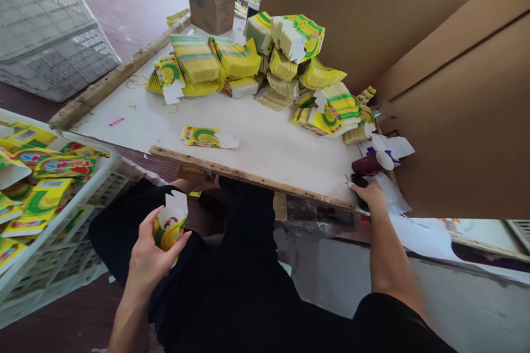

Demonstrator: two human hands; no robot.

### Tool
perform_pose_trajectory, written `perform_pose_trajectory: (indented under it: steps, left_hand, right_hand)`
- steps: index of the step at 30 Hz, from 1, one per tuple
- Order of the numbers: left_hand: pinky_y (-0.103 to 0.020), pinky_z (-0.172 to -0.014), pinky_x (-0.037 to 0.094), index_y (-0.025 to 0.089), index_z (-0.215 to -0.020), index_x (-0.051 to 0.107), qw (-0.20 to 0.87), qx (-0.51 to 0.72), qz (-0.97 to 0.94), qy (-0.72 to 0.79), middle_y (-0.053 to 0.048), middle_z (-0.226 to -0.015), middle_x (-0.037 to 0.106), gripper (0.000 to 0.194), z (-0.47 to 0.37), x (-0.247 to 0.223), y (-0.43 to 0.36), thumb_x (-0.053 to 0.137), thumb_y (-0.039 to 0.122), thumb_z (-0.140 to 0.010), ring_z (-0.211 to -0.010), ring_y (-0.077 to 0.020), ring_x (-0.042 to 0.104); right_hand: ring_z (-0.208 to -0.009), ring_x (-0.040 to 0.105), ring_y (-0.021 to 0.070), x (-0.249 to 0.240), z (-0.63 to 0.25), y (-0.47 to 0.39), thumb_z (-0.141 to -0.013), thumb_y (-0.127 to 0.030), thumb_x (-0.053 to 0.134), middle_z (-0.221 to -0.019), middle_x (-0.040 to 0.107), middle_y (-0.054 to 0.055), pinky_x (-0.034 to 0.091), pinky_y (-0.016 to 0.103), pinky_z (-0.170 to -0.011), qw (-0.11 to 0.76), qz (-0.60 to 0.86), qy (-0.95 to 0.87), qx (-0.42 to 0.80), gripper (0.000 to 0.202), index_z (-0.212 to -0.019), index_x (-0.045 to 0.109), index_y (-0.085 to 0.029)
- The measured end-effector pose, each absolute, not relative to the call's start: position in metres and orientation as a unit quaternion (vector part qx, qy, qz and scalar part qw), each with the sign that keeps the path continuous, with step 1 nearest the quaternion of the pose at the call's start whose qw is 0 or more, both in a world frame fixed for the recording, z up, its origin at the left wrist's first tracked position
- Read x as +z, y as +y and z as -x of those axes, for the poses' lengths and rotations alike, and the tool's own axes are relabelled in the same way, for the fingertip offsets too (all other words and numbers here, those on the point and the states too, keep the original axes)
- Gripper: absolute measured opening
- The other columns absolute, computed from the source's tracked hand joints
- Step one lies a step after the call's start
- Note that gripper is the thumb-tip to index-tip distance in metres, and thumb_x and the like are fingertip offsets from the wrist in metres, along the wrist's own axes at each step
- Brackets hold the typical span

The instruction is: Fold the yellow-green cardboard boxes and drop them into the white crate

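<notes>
My left hand (155, 248) is wrapped round a small yellow and green carton (170, 226) with its white top flaps open, above my left thigh. At the table's right front corner, my right hand (368, 190) has its fingers on a black object (359, 185), beside a dark red cup (370, 163) lying on its side. A single yellow carton (207, 137) lies on the white table (265, 143) near its front edge. Bundles of flat yellow cartons (199, 60) are stacked along the back.
A white crate (78, 198) full of yellow cartons stands at the left. Another pale crate (53, 38) is behind it. A brown box (213, 3) sits at the table's far end. Large cardboard sheets (414, 66) rise on the right. Wooden strips edge the table.
</notes>
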State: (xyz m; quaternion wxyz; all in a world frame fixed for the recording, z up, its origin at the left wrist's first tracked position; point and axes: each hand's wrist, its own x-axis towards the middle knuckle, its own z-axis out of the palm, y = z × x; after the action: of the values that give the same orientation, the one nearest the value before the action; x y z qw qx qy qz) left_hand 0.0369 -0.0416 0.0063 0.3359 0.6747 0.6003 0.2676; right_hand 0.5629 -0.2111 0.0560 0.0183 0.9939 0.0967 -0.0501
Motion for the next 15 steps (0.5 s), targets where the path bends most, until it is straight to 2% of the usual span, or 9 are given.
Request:
perform_pose_trajectory:
  steps: [9, 15]
  left_hand:
    - [-0.043, -0.091, 0.052, 0.025, -0.13, 0.048, 0.336, 0.269, -0.668, 0.608, -0.009, -0.122, 0.058, 0.073, -0.04, 0.016, -0.047, 0.066, 0.058, -0.068, -0.102, -0.0296, 0.063]
    - [-0.046, -0.083, 0.055, 0.019, -0.128, 0.05, 0.322, 0.256, -0.676, 0.612, -0.013, -0.119, 0.058, 0.082, -0.034, 0.009, -0.041, 0.066, 0.065, -0.062, -0.097, -0.034, 0.065]
  right_hand:
    - [-0.104, 0.064, 0.0326, 0.051, -0.576, -0.224, -0.068, -0.045, 0.072, -0.107, 0.068, 0.018, 0.051, 0.039, -0.082, 0.004, -0.992, 0.119, -0.038, 0.06, -0.114, 0.056, -0.011]
    - [-0.103, 0.064, 0.0318, 0.052, -0.58, -0.23, -0.067, -0.045, 0.073, -0.106, 0.068, 0.016, 0.05, 0.038, -0.082, 0.009, -0.99, 0.134, -0.033, 0.063, -0.117, 0.055, -0.012]
